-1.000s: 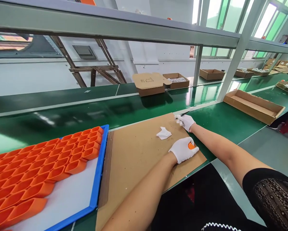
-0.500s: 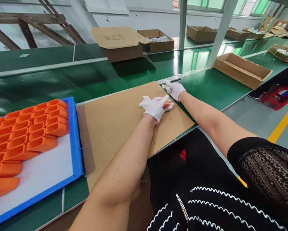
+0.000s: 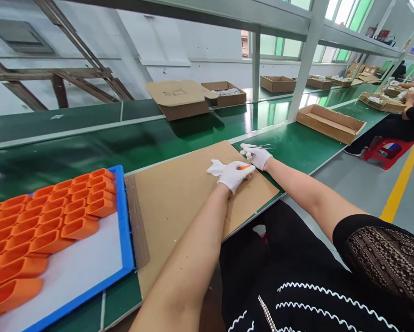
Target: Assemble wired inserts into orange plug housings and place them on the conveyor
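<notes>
My left hand (image 3: 232,176), in a white glove, is closed around a small orange plastic piece (image 3: 245,167); most of it is hidden by the fingers. A crumpled white cloth or tissue (image 3: 215,168) sticks out beside that hand. Just to the right, my right hand (image 3: 257,156), also gloved in white, grips thin metal tweezers (image 3: 263,146) with their prongs pointing right. Both hands are over the right end of a brown cardboard sheet (image 3: 179,198). On the left, a blue-rimmed tray (image 3: 127,230) holds rows of orange hollow plastic sleeves (image 3: 79,228).
An open cardboard box (image 3: 331,124) stands right of my hands on the green bench (image 3: 276,133). Behind are a flapped carton (image 3: 182,106) and a box of white items (image 3: 227,94). A metal post (image 3: 302,74) rises beyond. At far right, a co-worker sits near a red stool (image 3: 387,154).
The view has tilted up, showing more of the shelf and a co-worker. My left hand has turned over the orange piece. The tweezers in my right hand now show clearly.
</notes>
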{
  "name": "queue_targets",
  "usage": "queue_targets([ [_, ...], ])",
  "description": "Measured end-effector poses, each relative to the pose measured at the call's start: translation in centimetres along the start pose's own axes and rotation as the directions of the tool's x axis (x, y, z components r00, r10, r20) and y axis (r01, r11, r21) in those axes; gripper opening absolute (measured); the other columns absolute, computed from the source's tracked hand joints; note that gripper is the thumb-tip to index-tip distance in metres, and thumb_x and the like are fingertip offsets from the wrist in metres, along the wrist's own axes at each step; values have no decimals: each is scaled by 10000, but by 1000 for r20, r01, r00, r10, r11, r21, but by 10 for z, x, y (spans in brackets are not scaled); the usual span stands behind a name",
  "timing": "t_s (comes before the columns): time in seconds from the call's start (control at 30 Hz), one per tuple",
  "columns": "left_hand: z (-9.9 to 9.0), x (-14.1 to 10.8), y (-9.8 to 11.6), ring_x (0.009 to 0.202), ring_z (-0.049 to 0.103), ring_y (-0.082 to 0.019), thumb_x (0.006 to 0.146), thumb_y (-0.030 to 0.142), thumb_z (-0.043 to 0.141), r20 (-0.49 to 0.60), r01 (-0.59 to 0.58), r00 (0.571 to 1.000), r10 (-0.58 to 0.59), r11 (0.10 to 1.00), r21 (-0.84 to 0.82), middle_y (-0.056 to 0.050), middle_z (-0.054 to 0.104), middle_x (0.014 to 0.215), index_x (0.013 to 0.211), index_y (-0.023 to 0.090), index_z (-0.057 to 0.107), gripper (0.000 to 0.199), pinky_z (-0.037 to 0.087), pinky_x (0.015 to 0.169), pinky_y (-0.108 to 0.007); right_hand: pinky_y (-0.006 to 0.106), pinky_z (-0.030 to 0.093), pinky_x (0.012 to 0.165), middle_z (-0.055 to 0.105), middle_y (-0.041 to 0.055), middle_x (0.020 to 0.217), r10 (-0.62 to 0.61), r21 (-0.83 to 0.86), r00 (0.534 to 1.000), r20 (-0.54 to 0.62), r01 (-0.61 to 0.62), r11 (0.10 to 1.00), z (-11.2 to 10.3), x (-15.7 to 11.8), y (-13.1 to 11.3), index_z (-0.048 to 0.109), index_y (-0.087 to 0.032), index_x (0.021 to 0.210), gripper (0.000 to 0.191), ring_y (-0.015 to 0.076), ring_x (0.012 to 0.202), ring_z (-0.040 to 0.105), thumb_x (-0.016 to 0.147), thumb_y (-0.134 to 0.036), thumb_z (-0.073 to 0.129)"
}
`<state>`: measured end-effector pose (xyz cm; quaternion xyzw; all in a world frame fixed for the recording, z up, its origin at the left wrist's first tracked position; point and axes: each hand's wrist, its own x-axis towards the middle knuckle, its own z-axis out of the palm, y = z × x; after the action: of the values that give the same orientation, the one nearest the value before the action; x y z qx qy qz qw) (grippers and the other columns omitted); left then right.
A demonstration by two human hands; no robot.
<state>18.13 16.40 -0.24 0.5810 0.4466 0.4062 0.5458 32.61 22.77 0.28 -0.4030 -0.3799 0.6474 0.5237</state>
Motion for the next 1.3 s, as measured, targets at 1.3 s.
queue_targets([
  [1.3,-8,-38,-13,1066,662,-227,762,106,656,220,-269,955,201,901,341,-58,692,1166,842,231,582,166,526,955,-413,250,333,455,658,23,667,9,-117,1000,-6,-10,993,4,32,20,735,-161,885,439,80,464,394,795,-588,784],
])
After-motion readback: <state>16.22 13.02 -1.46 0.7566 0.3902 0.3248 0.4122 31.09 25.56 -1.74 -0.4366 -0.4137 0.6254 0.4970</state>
